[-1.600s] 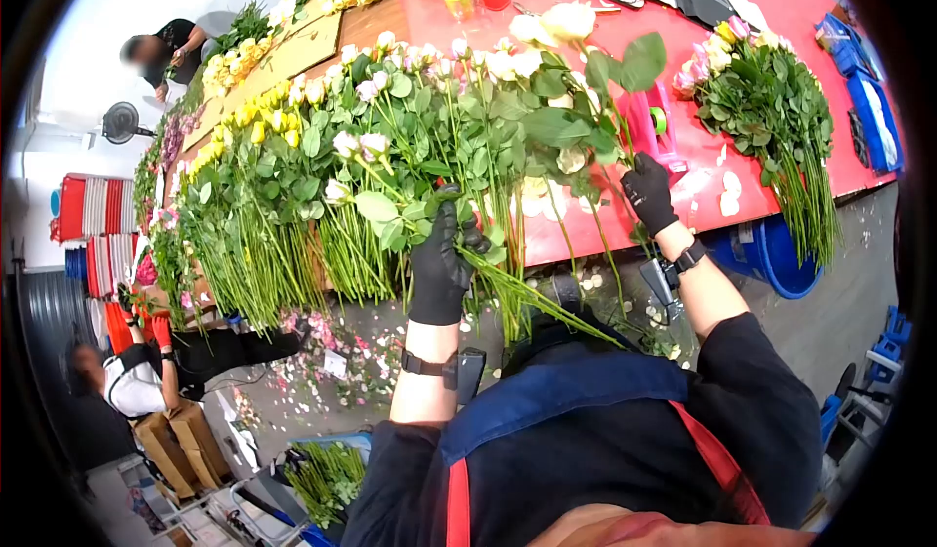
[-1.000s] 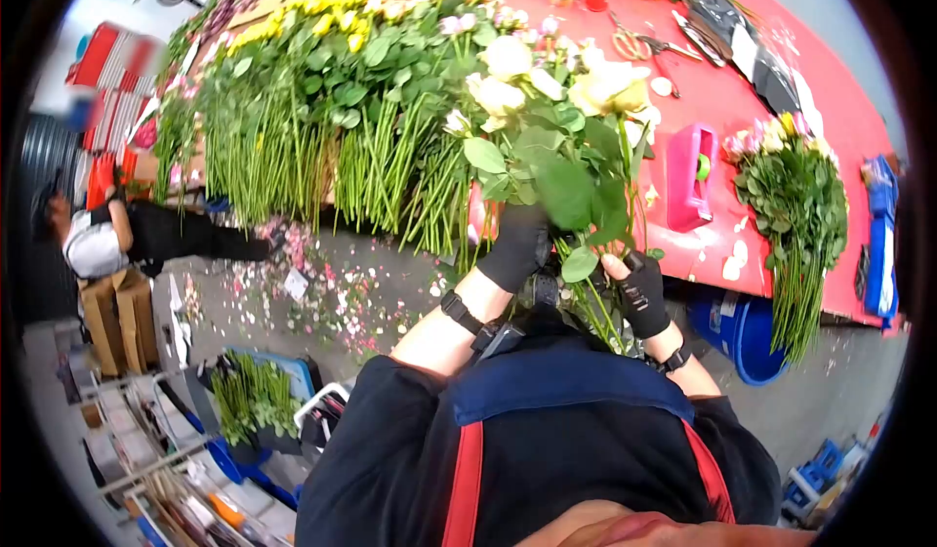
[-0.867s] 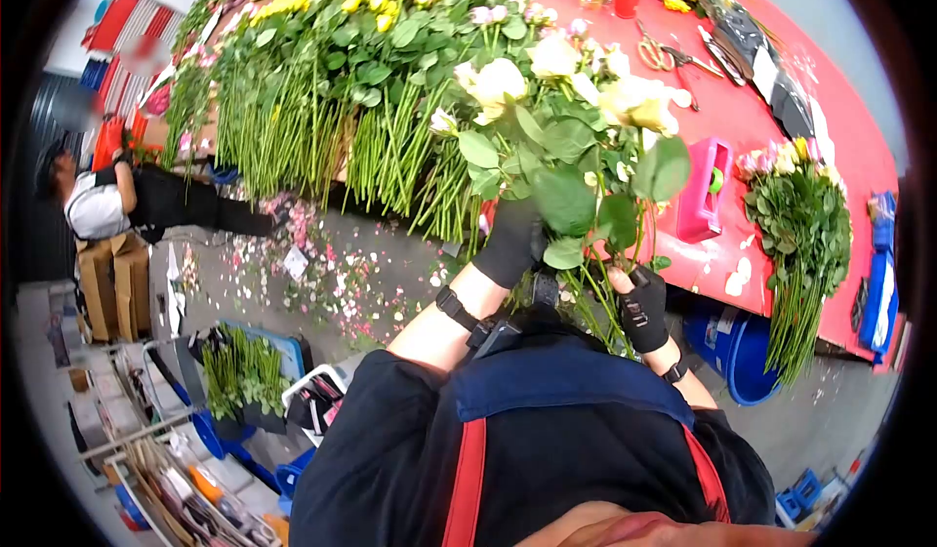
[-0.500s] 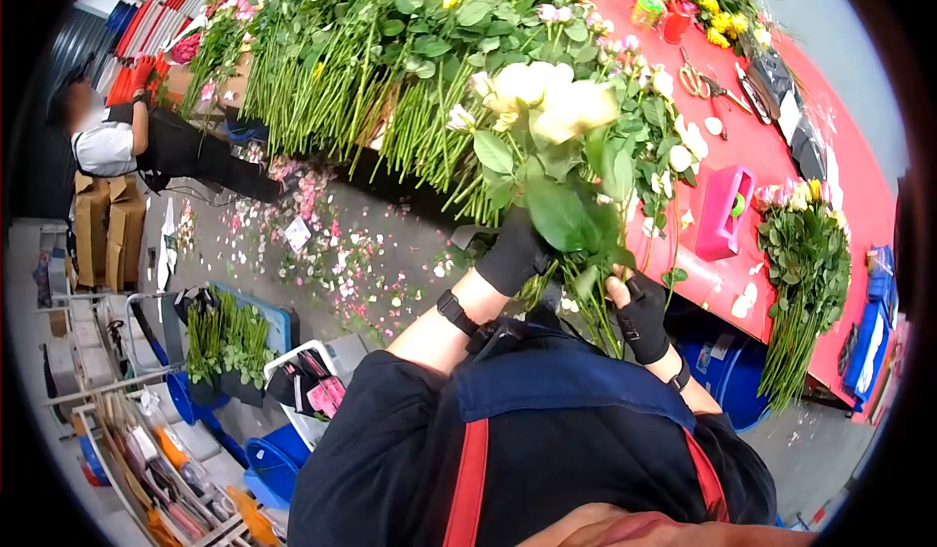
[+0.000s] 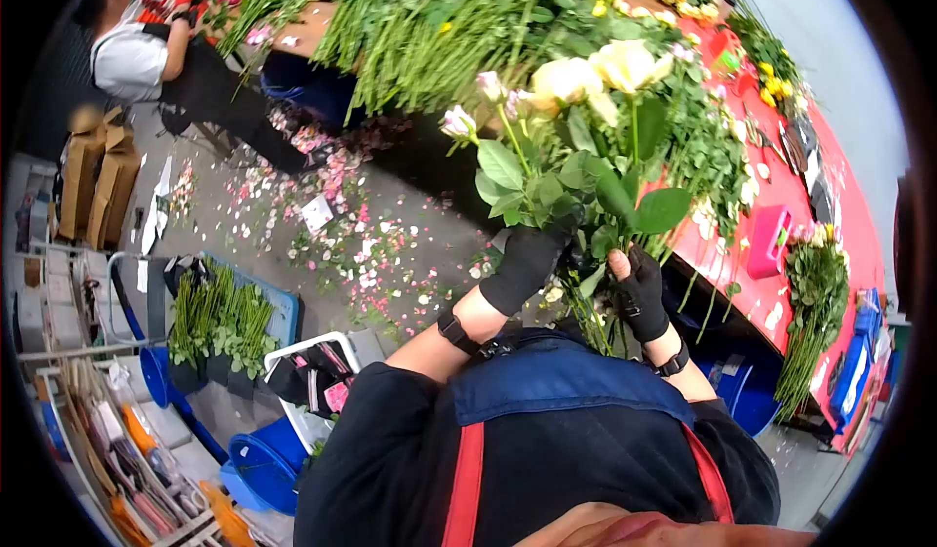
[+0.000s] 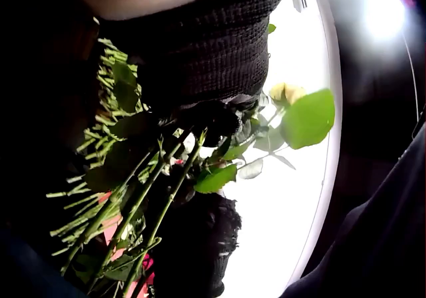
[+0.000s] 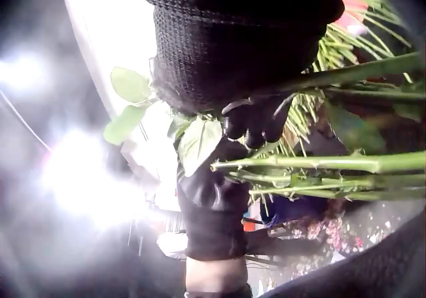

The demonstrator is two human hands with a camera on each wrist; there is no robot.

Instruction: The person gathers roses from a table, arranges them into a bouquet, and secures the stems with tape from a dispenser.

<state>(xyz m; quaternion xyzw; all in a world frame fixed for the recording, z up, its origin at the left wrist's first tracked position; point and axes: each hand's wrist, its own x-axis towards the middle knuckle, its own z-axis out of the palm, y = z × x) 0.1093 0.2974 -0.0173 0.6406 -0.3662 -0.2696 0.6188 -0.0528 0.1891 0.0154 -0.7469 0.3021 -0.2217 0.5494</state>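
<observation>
In front of my chest is a bunch of cream roses (image 5: 569, 82) with a few small pink-white buds (image 5: 457, 123) and broad green leaves. My black-gloved left hand (image 5: 532, 259) grips the bunch below its leaves, its fingers mostly hidden by foliage. Close on the other side, my right hand (image 5: 639, 298), also gloved with a bare thumb tip, holds the stems at the same height. The bare lower stems (image 6: 150, 211) run down past both hands in the left wrist view. Curled fingers (image 7: 253, 128) show beside green stems (image 7: 319, 161) in the right wrist view.
Ahead, a red-topped table (image 5: 717, 274) bears rows of cut flowers (image 5: 439, 40), a pink tape dispenser (image 5: 768, 242) and another bouquet (image 5: 815, 293). A blue bucket (image 5: 752, 391) stands under its edge. Petals litter the floor (image 5: 361, 254); a person (image 5: 132, 64) works at far left.
My view has swung left, and the table has shifted right and up in it. Both hands have come together on the rose bunch, which the left hand alone held at first.
</observation>
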